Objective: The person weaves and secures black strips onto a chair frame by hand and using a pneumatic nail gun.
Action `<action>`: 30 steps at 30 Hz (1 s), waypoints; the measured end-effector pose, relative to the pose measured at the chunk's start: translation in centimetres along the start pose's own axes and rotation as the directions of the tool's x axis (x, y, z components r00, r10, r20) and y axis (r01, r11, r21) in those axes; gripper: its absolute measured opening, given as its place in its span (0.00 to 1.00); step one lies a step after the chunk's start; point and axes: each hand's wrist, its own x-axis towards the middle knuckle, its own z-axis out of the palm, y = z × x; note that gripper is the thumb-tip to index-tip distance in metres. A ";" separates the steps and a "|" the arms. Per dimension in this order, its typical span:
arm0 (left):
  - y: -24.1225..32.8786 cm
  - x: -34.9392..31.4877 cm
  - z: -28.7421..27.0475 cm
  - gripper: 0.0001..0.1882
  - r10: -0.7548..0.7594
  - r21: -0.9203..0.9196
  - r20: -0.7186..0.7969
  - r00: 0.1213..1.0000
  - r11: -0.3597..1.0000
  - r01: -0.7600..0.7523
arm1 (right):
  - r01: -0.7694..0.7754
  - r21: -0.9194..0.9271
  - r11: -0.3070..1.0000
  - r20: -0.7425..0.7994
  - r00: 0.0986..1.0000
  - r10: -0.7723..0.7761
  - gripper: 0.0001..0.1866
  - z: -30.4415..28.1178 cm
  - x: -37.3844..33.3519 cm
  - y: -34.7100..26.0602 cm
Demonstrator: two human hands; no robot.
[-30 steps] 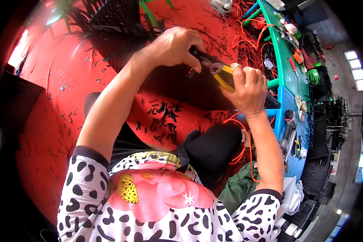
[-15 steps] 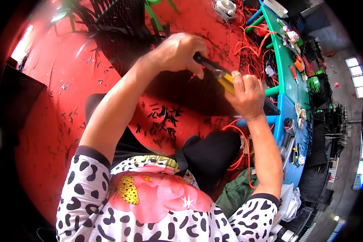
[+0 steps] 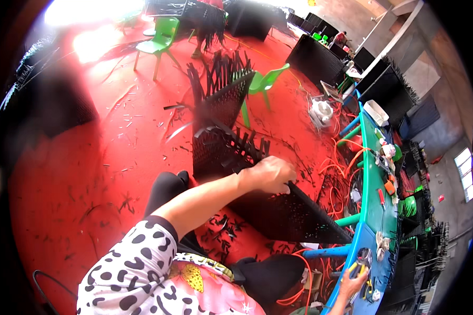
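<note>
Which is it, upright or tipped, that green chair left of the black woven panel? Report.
Upright: the green chair stands on its legs on the red floor, backrest up.

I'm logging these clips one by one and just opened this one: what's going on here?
A person is at work over a black woven piece, with the left hand curled at its upper edge. The right hand is out to the side at the blue table, around yellow-handled pliers; whether the pliers rest on the tabletop is hard to tell. Short black strips lie scattered over the red floor.
</note>
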 end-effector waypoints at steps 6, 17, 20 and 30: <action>-1.1 -0.7 0.6 0.15 0.005 0.023 -0.060 0.998 1.000 -0.004 | -0.411 -0.379 0.829 -0.061 0.905 0.421 0.41 -2.3 -3.3 16.2; 0.1 -0.4 0.5 0.14 -0.027 0.009 0.016 1.000 1.000 0.027 | -0.314 -0.787 0.531 -0.008 0.866 0.500 0.28 -1.0 -8.2 30.0; 0.0 -2.5 -0.6 0.11 -0.088 0.031 -0.009 0.996 0.996 0.088 | -0.346 -0.712 0.611 0.159 0.768 0.620 0.25 -5.0 -1.6 12.0; 0.6 -2.2 0.1 0.10 0.075 -0.002 -0.087 0.993 0.997 -0.075 | -0.516 -0.508 0.690 0.324 0.628 0.707 0.27 -3.2 -5.9 21.9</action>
